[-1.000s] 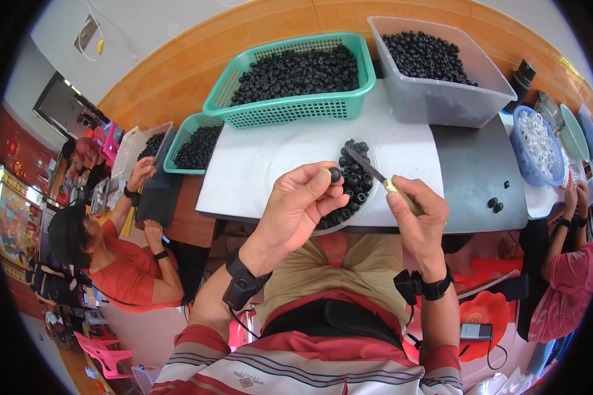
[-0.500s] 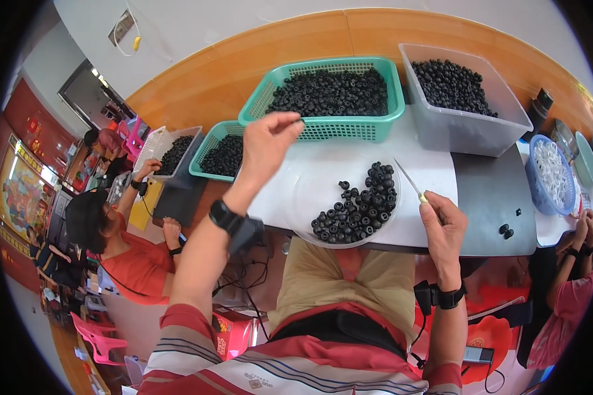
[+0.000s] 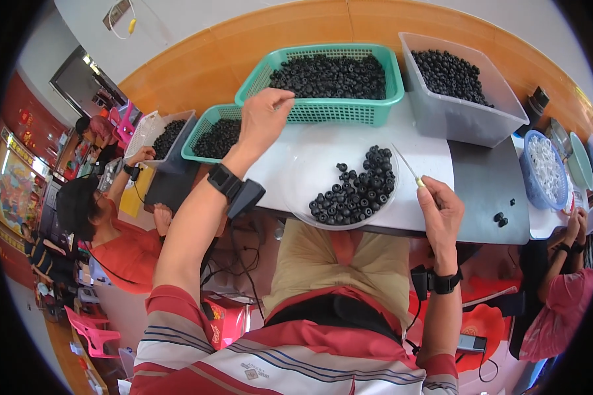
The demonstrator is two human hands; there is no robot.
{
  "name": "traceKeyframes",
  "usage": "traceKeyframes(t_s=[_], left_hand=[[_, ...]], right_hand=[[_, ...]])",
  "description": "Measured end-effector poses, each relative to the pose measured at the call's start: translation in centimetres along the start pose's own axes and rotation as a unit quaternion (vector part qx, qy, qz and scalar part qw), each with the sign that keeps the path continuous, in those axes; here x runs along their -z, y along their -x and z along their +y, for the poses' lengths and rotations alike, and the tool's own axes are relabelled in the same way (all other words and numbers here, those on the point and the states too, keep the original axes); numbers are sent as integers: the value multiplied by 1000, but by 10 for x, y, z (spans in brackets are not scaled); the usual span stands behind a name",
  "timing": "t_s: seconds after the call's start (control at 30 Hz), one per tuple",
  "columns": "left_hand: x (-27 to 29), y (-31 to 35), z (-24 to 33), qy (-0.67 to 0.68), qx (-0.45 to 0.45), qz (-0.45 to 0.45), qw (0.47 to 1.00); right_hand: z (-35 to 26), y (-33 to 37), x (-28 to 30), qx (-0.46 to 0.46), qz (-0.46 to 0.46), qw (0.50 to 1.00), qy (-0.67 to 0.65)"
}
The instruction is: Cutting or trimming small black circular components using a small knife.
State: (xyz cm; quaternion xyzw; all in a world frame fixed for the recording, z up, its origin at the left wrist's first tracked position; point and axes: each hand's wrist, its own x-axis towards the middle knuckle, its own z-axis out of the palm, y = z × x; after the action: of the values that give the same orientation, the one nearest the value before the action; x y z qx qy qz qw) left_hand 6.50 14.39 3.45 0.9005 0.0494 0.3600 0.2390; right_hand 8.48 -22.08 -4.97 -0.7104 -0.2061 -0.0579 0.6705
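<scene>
My left hand (image 3: 262, 125) is raised at the front rim of the large green basket (image 3: 389, 108), thumb and fingertips pinched together. Anything between those fingertips is too small to make out. The basket holds many small black ring-shaped parts (image 3: 333, 76). Closed around the pale yellowish handle of a thin pointed metal tool (image 3: 408, 164) is my right hand (image 3: 441, 209), right of the round clear tray (image 3: 300, 191). The tool's tip points up and away from me. Small black rounded parts (image 3: 359, 197) with holes lie heaped in the tray's right and near portion.
A translucent bin (image 3: 454, 122) of black parts stands at the back right. Left are a smaller green basket (image 3: 194, 141) and another bin (image 3: 178, 158). A few black parts (image 3: 501, 219) lie on the dark tabletop, near a blue basket (image 3: 530, 178). People work on both sides.
The view has shifted slightly, so the table sits higher in it. My left hand stays pinched by the basket rim, turned a little. My right hand keeps its hold on the tool.
</scene>
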Motion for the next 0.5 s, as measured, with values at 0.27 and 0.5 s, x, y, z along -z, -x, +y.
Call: traceKeyframes(t_s=[0.27,0.5], left_hand=[[-29,52,44,102,-17,-276,955],[-45,51,41,56,-35,-342,937]], right_hand=[[3,1,1,-8,-9,1000,-13],[4,2,0,-5,-6,999,-35]])
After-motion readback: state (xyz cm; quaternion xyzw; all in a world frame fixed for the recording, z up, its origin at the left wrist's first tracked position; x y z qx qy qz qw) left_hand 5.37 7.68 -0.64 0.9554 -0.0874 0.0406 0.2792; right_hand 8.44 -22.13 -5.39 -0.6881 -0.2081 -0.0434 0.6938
